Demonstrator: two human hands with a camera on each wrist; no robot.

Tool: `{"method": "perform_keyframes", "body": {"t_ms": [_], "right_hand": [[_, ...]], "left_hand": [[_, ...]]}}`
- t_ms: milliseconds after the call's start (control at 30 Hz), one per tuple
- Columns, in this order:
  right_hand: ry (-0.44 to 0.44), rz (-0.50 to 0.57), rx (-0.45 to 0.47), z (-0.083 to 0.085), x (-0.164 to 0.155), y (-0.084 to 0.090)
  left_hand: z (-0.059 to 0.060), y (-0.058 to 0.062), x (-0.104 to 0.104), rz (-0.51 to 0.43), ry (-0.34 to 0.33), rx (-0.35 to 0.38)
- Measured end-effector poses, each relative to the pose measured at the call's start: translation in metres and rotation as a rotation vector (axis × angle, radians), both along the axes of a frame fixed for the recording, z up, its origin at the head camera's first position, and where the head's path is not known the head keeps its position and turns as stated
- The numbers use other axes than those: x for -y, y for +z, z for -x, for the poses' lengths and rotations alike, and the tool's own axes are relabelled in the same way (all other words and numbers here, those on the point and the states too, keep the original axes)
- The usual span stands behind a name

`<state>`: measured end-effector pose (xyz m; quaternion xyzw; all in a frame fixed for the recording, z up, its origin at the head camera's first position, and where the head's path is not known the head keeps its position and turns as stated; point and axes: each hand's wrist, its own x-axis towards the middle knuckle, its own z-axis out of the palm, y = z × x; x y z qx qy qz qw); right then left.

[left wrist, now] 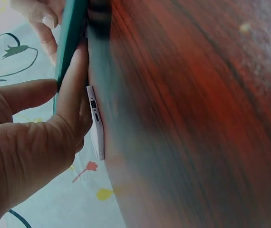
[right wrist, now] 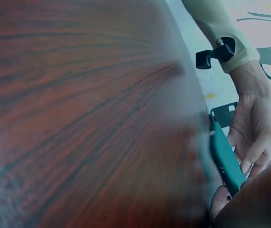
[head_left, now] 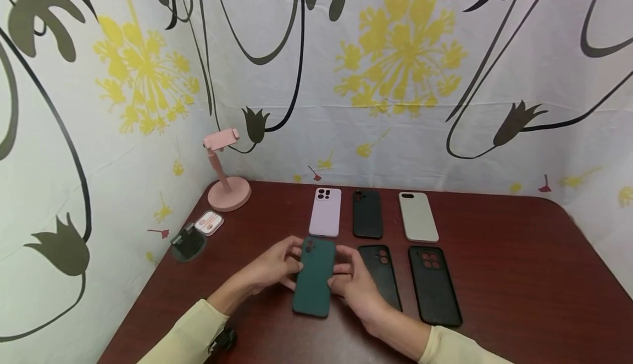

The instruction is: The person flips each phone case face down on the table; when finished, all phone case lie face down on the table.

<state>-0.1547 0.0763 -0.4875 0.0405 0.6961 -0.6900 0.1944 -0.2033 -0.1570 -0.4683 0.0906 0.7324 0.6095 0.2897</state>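
Green and bendy, the phone case feels light, so my left hand and right hand pinch its long sides.

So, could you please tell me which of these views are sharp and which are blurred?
Head view: sharp, evenly lit, the green case crisp, walls bowed by the lens. Left wrist: hand clear, table smeared. Right wrist: table blurred and dim, far wall washed out.

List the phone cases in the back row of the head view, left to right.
Lilac phone case → black phone case → beige phone case.
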Motion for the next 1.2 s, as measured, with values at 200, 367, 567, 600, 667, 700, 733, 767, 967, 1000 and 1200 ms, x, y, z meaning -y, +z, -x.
{"method": "perform_keyframes", "body": {"t_ms": [200, 367, 567, 600, 667, 700, 733, 767, 967, 1000, 1200], "right_hand": [[-0.019, -0.011, -0.027, 0.001, 0.002, -0.003], [-0.038, -0.021, -0.056, 0.000, 0.003, -0.004], [-0.042, -0.065, -0.087, 0.001, 0.005, -0.005], [-0.040, -0.069, -0.090, 0.001, 0.005, -0.005], [-0.033, -0.075, -0.092, 0.002, 0.004, -0.005], [-0.028, -0.080, -0.092, 0.003, 0.004, -0.004], [-0.022, -0.085, -0.092, 0.003, 0.004, -0.004], [-0.018, -0.086, -0.091, 0.004, 0.004, -0.003], [-0.034, -0.097, -0.090, 0.004, 0.007, -0.001], [-0.041, -0.101, -0.096, 0.003, 0.008, 0.000], [-0.063, -0.135, -0.117, 0.001, 0.014, -0.002]], "left_hand": [[0.001, -0.004, 0.000, 0.026, -0.002, -0.008], [0.002, -0.006, 0.000, 0.087, 0.000, -0.049], [0.005, -0.003, -0.001, 0.171, -0.014, -0.090], [0.006, -0.002, -0.001, 0.182, -0.015, -0.094], [0.006, 0.000, -0.002, 0.202, -0.016, -0.097], [0.006, 0.000, -0.002, 0.216, -0.018, -0.102], [0.007, 0.001, -0.002, 0.237, -0.020, -0.109], [0.007, 0.001, -0.002, 0.260, -0.024, -0.120], [0.010, 0.002, -0.002, 0.370, -0.043, -0.190], [0.010, 0.002, -0.003, 0.375, -0.046, -0.198], [0.011, 0.002, -0.003, 0.431, -0.071, -0.262]]}}
